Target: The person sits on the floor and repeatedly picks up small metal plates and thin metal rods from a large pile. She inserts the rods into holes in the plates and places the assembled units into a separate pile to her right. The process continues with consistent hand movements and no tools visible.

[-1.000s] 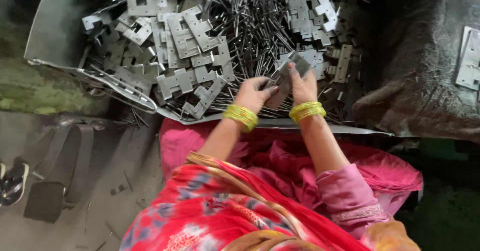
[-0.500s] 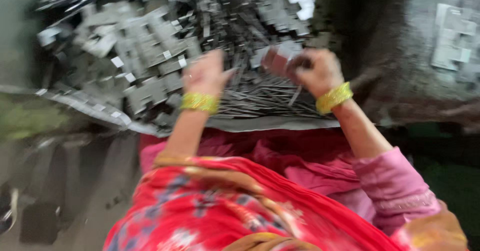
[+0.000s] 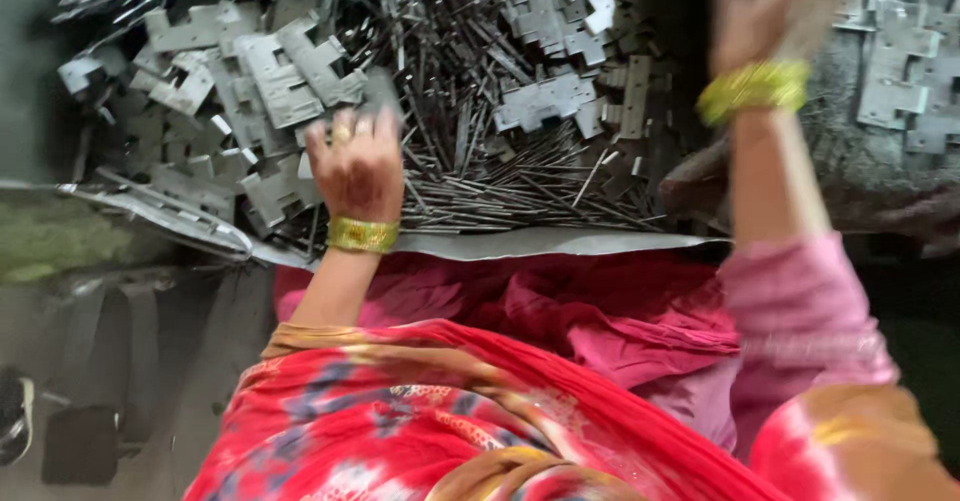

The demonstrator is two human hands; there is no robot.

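My left hand [image 3: 355, 166] rests with loosely curled fingers on the grey metal hinge plates [image 3: 285, 81] beside the heap of thin pins [image 3: 480, 161] in the tray [image 3: 520, 244], while my right hand [image 3: 770, 11], blurred, I cannot tell whether clenched, hovers toward more plates [image 3: 900, 71].

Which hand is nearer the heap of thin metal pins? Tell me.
Left. The left hand rests at the edge of the pins; the right hand is raised, blurred, off to their right near grey plates.
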